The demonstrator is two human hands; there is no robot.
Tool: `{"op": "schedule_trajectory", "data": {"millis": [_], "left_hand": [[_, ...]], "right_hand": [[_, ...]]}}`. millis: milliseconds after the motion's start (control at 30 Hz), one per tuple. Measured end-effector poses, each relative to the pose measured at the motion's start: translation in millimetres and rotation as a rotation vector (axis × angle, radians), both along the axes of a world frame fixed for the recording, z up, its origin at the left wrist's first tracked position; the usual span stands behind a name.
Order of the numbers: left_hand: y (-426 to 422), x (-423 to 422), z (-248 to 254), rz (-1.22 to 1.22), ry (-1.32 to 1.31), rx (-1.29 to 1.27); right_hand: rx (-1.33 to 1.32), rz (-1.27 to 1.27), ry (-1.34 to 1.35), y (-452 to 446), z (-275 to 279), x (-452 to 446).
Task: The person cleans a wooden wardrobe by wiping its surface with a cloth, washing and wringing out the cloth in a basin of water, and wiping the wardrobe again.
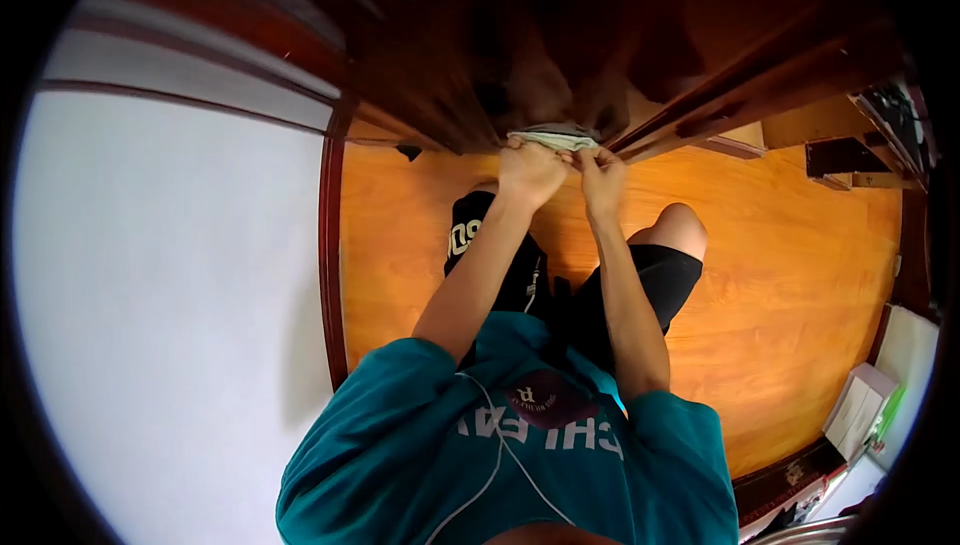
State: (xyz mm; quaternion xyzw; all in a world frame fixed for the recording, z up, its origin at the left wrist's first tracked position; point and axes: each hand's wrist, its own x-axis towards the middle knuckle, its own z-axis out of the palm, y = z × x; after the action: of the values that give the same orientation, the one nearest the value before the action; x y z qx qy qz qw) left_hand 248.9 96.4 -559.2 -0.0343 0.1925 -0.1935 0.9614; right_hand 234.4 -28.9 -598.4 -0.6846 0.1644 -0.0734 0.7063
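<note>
A pale, whitish-green folded cloth or sheet (553, 140) lies against the lower front of a glossy dark red-brown wooden surface (640, 25). My left hand (532, 171) is closed at the left part of the pale piece, its fingers curled and partly hidden. Just to the right, my right hand (601, 175) pinches the right end of the same piece between thumb and fingers. The two hands are close together, above my knees. Faint reflections of the arms show in the polished wood.
An orange-brown wooden floor (780, 275) surrounds my legs. On the left stands a white wall (170, 265) with dark red trim. Cardboard boxes (815, 123) are at the upper right. A white box (860, 410) and a dark red box (790, 475) sit at the lower right.
</note>
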Motion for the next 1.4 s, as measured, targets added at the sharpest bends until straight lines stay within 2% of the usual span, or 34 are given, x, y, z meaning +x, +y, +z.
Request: {"op": "schedule_trajectory", "data": {"millis": [67,133,167,200,267,367,467,533,600,667,700,767,833,867,933,967,1033,1100,1167,1200,1233,1267,1333,1367,1400], "left_hand": [[27,-4,-6,0.025,-0.004,0.006],[53,-4,-12,0.064,-0.024,-0.016],[64,-3,-14,0.073,0.027,0.104],[71,-2,-4,0.084,0.022,0.103],[80,0,13,0.025,0.016,0.077],[93,-1,23,0.071,-0.067,0.013],[105,-8,66,0.051,-0.245,-0.049],[111,-10,95,0.014,-0.396,-0.071],[113,-9,101,0.018,-0.453,-0.041],[107,-8,79,0.053,-0.395,0.037],[105,-7,55,0.088,-0.347,0.117],[101,0,2,0.158,-0.266,0.284],[94,7,-57,0.190,-0.227,0.368],[88,10,-90,0.253,-0.488,0.100],[80,9,-125,0.304,-0.722,-0.186],[76,7,-141,0.211,-0.626,0.613],[71,14,-168,0.086,-0.477,1.388],[76,16,-189,-0.040,-0.421,1.316],[81,14,-183,-0.115,-0.379,1.299],[77,19,-145,-0.009,-0.057,0.708],[73,23,-104,0.209,0.330,0.155],[73,21,-114,0.198,0.334,0.152],[76,19,-154,-0.416,-0.257,1.190],[71,23,-167,-0.421,-0.266,1.190],[63,26,-180,-0.487,-0.336,1.221]], "right_hand": [[0.246,0.048,-0.005,28,-8,5],[0.265,0.093,0.054,53,-18,8],[0.284,0.123,0.106,63,-22,11],[0.283,0.135,0.103,74,-15,10],[0.422,0.095,0.105,88,16,8],[0.455,0.118,0.040,98,61,11],[0.459,0.114,-0.037,111,116,9],[0.499,0.119,-0.020,115,133,10],[0.536,0.117,0.000,116,131,11],[0.500,0.110,0.033,113,115,11],[0.496,0.105,0.030,113,89,10],[0.379,0.031,0.200,113,29,12],[0.377,0.017,0.228,114,14,16],[0.376,0.002,0.265,114,6,15],[0.377,-0.034,0.287,112,-31,14],[0.308,-0.082,0.353,111,-42,14],[0.234,-0.138,0.405,107,-71,21],[0.355,-0.210,0.452,103,-116,22],[0.320,-0.205,0.491,101,-128,21],[0.280,-0.177,0.530,100,-136,22],[0.316,-0.193,0.483,98,-159,21],[0.313,-0.204,0.485,96,-156,19],[0.269,-0.188,0.533,93,-146,19],[0.271,-0.196,0.527,86,-157,19],[0.402,-0.265,0.458,75,-179,18]]}}
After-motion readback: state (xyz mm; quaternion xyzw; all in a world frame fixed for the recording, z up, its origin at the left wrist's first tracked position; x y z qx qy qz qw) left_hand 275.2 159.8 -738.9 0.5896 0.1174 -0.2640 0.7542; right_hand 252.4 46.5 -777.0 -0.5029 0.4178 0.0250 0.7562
